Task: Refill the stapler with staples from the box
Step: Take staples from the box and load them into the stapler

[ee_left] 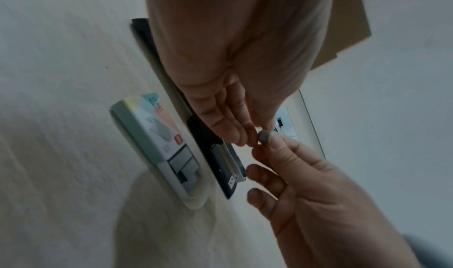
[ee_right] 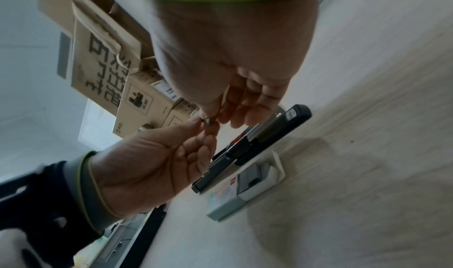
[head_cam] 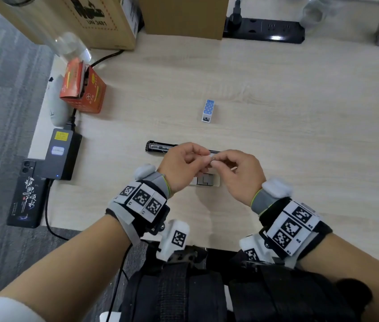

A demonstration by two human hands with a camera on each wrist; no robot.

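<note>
Both hands meet above the wooden table [head_cam: 288, 108] and pinch one small strip of staples [head_cam: 212, 156] between thumbs and fingertips. My left hand [head_cam: 203, 160] holds its left end and my right hand [head_cam: 216, 161] holds its right end. The grey strip [ee_left: 264, 136] shows end-on in the left wrist view, and as a strip [ee_right: 207, 121] in the right wrist view. The black stapler [head_cam: 158, 147] lies opened flat just behind the hands, its metal channel [ee_left: 230, 159] exposed. The staple box [head_cam: 204, 181] sits under the hands, its tray slid out with staples [ee_left: 182, 163] inside.
A small blue dotted box [head_cam: 208, 110] stands further back. At the left edge are a red carton [head_cam: 82, 89], a power adapter [head_cam: 61, 154] with cable, and a phone [head_cam: 26, 194]. Cardboard boxes [head_cam: 67, 17] and a power strip [head_cam: 264, 30] line the back.
</note>
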